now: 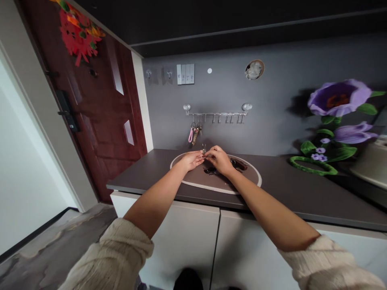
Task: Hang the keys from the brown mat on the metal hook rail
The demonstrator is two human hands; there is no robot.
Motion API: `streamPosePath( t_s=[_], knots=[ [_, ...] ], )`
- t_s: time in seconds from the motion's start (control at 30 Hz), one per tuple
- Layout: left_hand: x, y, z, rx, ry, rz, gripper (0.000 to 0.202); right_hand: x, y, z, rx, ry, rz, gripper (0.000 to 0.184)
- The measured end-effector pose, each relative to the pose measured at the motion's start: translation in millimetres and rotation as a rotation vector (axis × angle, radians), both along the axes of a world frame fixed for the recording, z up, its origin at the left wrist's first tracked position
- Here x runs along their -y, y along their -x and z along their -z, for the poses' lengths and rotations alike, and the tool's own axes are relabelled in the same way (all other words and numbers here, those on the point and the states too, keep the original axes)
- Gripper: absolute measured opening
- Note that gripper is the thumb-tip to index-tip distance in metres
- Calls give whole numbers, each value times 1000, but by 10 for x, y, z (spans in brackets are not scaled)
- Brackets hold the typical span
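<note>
A small metal key ring (203, 151) stands between the fingertips of my left hand (191, 160) and my right hand (219, 160), and both hands pinch it. They hover over an oval brown mat with a cream border (215, 185) on the dark countertop (290, 193). Dark metal keys or similar small items (237, 164) lie on the mat beneath my right hand, partly hidden by it. Another dark item (210, 170) lies below my hands.
A wall-mounted metal hook rail (216, 114) holds a bunch of keys with a pink strap (195, 135) just above the mat. A dark red door (102, 121) stands to the left. White cabinets (187, 241) sit below the counter, and a beige object (371, 165) stands at right.
</note>
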State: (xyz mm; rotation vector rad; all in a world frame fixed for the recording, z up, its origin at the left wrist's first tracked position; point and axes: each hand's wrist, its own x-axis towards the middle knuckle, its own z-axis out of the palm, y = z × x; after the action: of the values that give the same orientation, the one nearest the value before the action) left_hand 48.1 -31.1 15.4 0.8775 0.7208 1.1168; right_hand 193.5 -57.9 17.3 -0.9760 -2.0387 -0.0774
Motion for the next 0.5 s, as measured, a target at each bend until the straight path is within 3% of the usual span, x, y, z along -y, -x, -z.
streamPosePath(
  t_s=[0.27, 0.5],
  knots=[
    [-37, -1, 34, -38, -44, 45, 7, 37, -9, -11, 107, -71, 86, 17],
    [-15, -3, 29, -56, -74, 39, 7, 37, -16, -39, -44, -86, 40, 14]
  ],
)
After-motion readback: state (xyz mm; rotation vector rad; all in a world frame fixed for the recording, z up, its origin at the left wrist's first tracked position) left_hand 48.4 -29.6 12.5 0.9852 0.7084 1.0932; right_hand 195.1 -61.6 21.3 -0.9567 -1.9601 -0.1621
